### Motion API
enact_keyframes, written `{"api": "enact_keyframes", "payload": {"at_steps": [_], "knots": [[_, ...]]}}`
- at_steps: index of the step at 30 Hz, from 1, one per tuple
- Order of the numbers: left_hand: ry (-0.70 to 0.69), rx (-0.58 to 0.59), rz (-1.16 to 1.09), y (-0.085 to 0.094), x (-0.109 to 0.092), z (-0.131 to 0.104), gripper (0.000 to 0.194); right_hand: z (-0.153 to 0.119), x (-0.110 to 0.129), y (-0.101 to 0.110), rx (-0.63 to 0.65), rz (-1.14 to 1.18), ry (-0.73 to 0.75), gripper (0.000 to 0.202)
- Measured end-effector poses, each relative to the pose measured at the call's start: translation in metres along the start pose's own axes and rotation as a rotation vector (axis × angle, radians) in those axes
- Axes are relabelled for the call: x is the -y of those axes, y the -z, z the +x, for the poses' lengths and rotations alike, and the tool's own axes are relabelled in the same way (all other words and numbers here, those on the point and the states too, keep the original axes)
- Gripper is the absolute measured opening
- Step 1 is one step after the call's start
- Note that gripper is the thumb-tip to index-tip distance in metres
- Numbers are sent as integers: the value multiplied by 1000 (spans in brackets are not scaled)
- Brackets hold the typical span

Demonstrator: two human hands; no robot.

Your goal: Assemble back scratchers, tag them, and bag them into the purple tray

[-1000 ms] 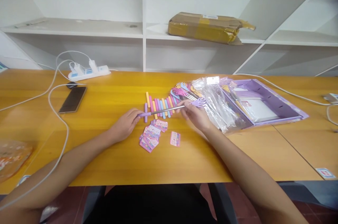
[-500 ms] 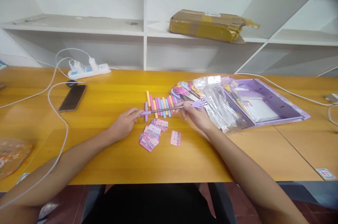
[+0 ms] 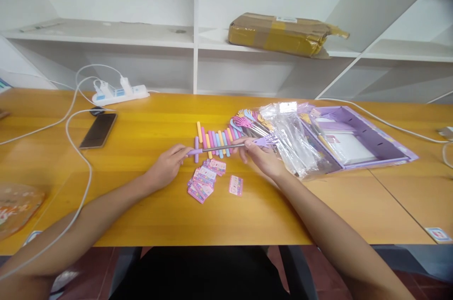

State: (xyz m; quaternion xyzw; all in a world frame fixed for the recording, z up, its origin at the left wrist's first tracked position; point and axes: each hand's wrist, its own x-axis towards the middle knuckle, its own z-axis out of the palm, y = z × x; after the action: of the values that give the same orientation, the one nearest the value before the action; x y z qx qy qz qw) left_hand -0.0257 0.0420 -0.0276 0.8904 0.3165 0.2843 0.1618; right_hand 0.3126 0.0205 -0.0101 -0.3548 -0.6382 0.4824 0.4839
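Observation:
A back scratcher (image 3: 226,146) with a purple handle, a metal rod and a purple hand-shaped head lies level between my hands. My left hand (image 3: 169,163) is closed on the handle end. Near the head, my right hand (image 3: 262,156) grips the rod. Behind the rod lies a row of pink, blue, yellow and purple handles (image 3: 215,139). More scratcher heads (image 3: 244,120) are bunched beside clear plastic bags (image 3: 292,135). Closer to me are a pile of pink cards (image 3: 203,179) and a single card (image 3: 236,185).
A purple box (image 3: 382,137) stands at the right. At the left are a phone (image 3: 99,131), a power strip (image 3: 122,95), white cables and an orange bag (image 3: 17,208). A taped carton (image 3: 279,33) rests on the shelf.
My right hand's fingers have shifted slightly on the rod, with some now spread below it. The scratcher and my left hand have barely moved.

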Motion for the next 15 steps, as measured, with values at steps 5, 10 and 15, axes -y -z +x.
{"api": "enact_keyframes", "payload": {"at_steps": [5,10,15], "knots": [[-1,-3,-4,0,-2,0,47,-1,-5,-3,27,2,-18,45],[-29,1,-26,-5,-8,0,44,-2,-9,-12,86,5,-20,45],[-17,13,-32,-10,-19,-4,41,-3,-7,-29,162,-37,8,47]]}}
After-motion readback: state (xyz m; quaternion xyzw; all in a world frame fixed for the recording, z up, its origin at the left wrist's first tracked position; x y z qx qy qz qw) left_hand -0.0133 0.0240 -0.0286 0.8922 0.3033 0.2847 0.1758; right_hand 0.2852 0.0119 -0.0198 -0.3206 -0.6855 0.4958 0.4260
